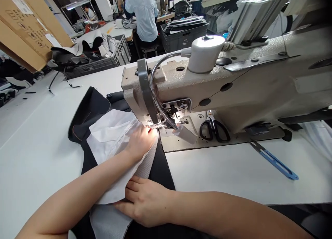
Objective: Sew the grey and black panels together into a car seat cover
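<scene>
My left hand (141, 142) is at the presser foot of the sewing machine (166, 121), its fingers closed on the white fabric (111, 128). Lamp glare washes out its fingertips, where a small red spot shows. Lower down, my right hand (149, 201) grips the edge of the same white fabric, its fingers partly tucked beneath it and its thumb over grey ribbed fabric (109, 220). Under these layers lies a black fabric piece (160, 169), which runs past the machine's left end with a folded part. The needle tip is hard to make out.
Black-handled scissors (214, 128) rest on the machine bed, and blue thread snips (276, 161) lie on the white table (207, 176). Behind are a grey crate (103, 62) of fabric pieces, a cardboard box (28, 28) and a person in a light-blue shirt (145, 16).
</scene>
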Demonstrator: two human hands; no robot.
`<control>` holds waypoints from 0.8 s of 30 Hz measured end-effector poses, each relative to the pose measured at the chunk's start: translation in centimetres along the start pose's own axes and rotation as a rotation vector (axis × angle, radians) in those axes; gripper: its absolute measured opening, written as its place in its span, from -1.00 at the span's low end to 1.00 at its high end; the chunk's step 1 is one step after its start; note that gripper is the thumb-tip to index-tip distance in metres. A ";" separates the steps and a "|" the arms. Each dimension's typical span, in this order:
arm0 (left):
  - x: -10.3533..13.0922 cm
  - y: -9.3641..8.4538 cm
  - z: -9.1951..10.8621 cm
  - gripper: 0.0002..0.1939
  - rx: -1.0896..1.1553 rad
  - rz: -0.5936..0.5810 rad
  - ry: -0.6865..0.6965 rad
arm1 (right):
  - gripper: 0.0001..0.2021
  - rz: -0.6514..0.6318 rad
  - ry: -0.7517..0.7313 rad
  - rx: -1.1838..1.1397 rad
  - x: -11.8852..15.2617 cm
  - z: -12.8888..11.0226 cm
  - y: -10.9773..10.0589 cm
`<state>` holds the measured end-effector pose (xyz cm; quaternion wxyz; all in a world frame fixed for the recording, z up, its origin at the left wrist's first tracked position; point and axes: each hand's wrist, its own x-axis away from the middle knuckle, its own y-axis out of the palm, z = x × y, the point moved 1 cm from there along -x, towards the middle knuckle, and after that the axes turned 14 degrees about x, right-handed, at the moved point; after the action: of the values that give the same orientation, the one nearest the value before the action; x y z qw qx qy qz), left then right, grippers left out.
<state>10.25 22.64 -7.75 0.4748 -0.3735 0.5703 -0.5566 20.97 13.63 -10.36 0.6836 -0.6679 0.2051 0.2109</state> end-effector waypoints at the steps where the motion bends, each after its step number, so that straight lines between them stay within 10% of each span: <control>1: 0.2 0.0 0.1 -0.71 0.000 -0.023 0.020 | -0.69 0.002 0.002 -0.006 0.0 0.0 0.0; 20: 3.9 -0.3 -0.2 -0.51 0.074 -0.118 0.140 | -0.68 -0.014 -0.038 -0.077 1.1 0.9 -1.2; 24: 3.8 -0.7 0.0 -0.53 0.100 -0.113 0.116 | -0.71 -0.066 0.278 0.072 3.7 5.3 -2.9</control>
<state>9.13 18.98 -7.56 0.4269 -0.3480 0.5463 -0.6310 25.66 18.90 -9.95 0.6785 -0.6722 0.2833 0.0862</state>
